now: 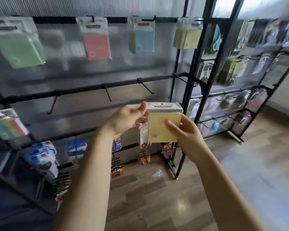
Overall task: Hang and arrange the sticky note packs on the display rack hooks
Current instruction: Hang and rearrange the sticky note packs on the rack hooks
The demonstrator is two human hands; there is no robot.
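Head view looks down at a person's two bare hands held up in front of a black display rack [83,90]. The right hand [184,132] holds a yellow sticky note pack [158,130] by its right edge, thumb across the front of the pad and fingers curled behind it, so its grip is closed on the pack. The left hand [128,116] sits at the pack's upper left corner, fingers bent toward the white header card; blur hides whether that grip actually pinches the card or only touches it. The pack is upright, below and in front of the middle rail, whose three hooks [107,93] stand bare. On the top rail hang four packs: a green pack [18,50], a pink pack [97,45], a blue pack [143,40] and a pale yellow pack [186,37]. A multicoloured pack [8,127] hangs at the left edge, lower down. Other packaged goods hang near the wooden floor [157,197], and a second rack [240,72] stands to the right.
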